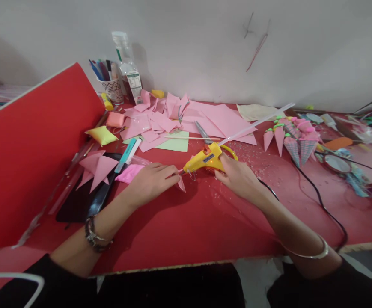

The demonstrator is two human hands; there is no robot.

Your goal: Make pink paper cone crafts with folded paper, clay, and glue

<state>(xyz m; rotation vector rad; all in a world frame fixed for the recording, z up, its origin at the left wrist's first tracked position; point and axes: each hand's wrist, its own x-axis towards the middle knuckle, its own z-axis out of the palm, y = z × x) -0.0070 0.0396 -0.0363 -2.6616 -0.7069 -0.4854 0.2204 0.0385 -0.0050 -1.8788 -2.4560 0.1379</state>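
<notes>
My right hand [239, 175] is wrapped round the handle of a yellow hot glue gun [205, 158], with a long clear glue stick [256, 124] poking out of its back. The gun's nozzle points left and meets a small pink paper cone [181, 183]. Pinched in the fingers of my left hand [153, 182], that cone is partly hidden behind them. Just left of this hand lies a bright pink clay packet [129, 174]. Several finished-looking plain pink paper cones [100, 169] rest on a black phone-like slab [76, 205] further left.
Pink paper pieces [205, 117] spread along the back, near a pen cup [112, 90] and glass bottle [129, 72]. A red board [41, 158] leans at left. Decorated cones [296, 137] lie at right. A black cable [320, 201] crosses the red table [186, 231].
</notes>
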